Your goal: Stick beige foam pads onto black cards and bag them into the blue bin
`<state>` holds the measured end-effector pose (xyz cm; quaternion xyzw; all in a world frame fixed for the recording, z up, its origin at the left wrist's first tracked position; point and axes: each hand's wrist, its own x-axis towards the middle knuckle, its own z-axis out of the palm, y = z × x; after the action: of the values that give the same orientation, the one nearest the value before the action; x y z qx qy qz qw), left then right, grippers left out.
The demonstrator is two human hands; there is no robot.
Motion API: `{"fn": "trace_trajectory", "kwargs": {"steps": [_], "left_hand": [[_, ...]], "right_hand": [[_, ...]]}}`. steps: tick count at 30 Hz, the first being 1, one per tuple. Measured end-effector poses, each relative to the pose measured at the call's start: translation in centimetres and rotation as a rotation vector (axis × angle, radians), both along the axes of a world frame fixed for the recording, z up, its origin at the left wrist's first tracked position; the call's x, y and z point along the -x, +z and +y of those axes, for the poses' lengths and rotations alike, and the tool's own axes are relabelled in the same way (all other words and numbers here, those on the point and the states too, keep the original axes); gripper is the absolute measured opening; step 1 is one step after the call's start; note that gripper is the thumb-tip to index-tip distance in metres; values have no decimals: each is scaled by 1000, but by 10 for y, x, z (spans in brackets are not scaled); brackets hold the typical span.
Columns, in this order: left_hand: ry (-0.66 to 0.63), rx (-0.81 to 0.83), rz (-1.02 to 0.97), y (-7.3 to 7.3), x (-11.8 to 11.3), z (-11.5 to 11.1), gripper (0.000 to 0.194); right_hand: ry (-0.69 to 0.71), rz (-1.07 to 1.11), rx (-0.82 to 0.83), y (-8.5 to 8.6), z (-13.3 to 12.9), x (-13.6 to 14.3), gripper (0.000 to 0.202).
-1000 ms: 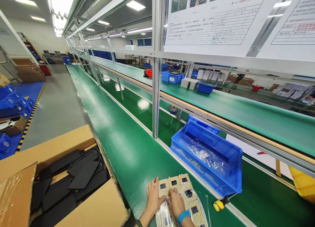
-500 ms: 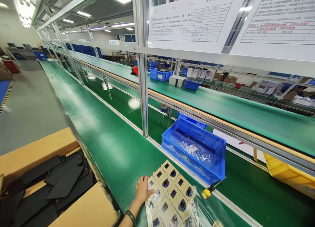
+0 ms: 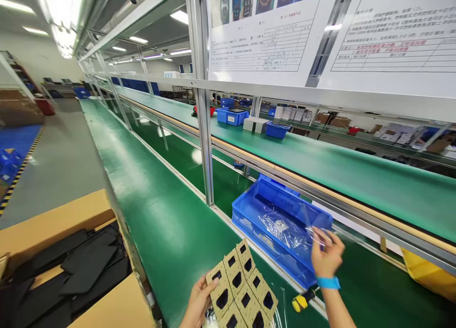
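Observation:
My left hand (image 3: 200,295) grips the left edge of a beige panel (image 3: 245,281), a grid of plates with dark cut-outs, thumb on top. The panel is tilted above the green bench. Over the right side of a blue bin (image 3: 245,225), my right hand (image 3: 327,253) pinches a thin clear plastic film (image 3: 310,217). More crumpled clear film (image 3: 281,226) lies in the bin. A yellow-and-black screwdriver (image 3: 301,301) rests on the bench near the bin's front corner. What lies beneath the panel is mostly hidden.
An open cardboard box (image 3: 64,219) holding flat black panels (image 3: 89,266) stands at my left. A metal post (image 3: 203,143) rises behind the bench. Farther back, a raised green belt (image 3: 302,147) carries blue bins and white boxes. A yellow bin (image 3: 429,273) is at right.
My right hand has come into view, holding clear film over the blue bin. The film that lay beside the panel is mostly gone from there. My left hand now holds the panel tilted up.

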<state>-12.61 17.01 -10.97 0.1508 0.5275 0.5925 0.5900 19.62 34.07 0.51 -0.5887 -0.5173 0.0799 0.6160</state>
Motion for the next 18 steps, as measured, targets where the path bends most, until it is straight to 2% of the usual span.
{"fn": "trace_trajectory", "kwargs": {"steps": [2,3,5,9,11,13,15,18], "left_hand": [[4,-11,-240,6,-6,-3,47],[10,-12,-307,8,-7,-4,45],[12,-21,-384,11,-8,-8,44],[-90,-70,-449,19,-5,-13,47],[-163,-98,-432,30,-4,-12,47],[-226,-121,-384,46,-5,-8,48],[-283,-143,-360,64,-6,-2,51],[-410,-204,-442,90,-11,10,55]], "right_hand": [[202,-60,131,-16,36,26,48],[283,-85,187,-24,45,38,51],[409,-131,273,-41,46,59,56],[623,-193,400,-70,3,94,59],[718,-184,482,-81,-22,106,76],[856,-77,585,-88,-40,113,98],[1000,66,675,-90,-50,114,108],[1094,185,737,-80,-58,115,106]]}}
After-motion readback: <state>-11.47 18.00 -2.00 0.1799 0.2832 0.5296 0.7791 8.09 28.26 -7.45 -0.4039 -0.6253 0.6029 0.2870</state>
